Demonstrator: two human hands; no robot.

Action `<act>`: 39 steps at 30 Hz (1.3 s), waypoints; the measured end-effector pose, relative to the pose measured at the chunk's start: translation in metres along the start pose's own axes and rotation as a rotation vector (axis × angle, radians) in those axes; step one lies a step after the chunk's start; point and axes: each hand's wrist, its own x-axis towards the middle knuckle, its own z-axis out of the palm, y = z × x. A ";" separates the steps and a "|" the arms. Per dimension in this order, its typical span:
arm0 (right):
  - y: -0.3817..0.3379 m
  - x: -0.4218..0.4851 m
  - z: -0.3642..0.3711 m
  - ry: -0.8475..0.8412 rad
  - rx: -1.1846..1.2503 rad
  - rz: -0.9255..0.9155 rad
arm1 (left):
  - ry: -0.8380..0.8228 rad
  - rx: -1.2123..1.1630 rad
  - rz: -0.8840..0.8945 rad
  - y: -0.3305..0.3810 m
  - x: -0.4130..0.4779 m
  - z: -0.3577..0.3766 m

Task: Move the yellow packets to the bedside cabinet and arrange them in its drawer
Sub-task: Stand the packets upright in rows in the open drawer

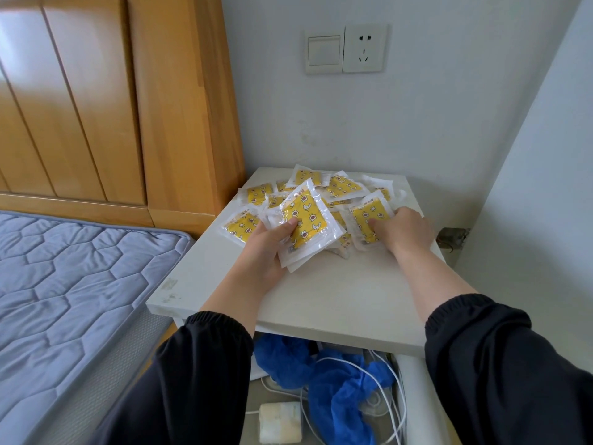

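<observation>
Toward the far edge of the cabinet top [321, 300]: scattered yellow packets [341, 187]. Gripping a stack [305, 226] in the left hand [272, 245], pinching one more with the right hand [401, 234]. Best to square edges before lowering into the cluttered drawer [414, 396] below.

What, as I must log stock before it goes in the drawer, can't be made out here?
Head view only:
1. Number of yellow packets: they overlap, and the left hand and right hand cover some.
2. Print on the packets: too small.
3. Rear of the drawer: hidden under the cabinet top; its front is cut by the bottom edge.
4. What lies under the blue plastic.
</observation>
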 end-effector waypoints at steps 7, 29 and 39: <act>0.002 -0.004 -0.010 -0.040 0.045 0.062 | 0.025 0.004 0.006 0.000 -0.001 0.001; 0.012 -0.071 -0.040 0.008 0.952 0.136 | 0.096 0.160 0.137 -0.019 -0.040 0.013; 0.039 -0.115 -0.071 -0.368 1.356 0.454 | 0.182 0.326 0.123 -0.036 -0.089 0.020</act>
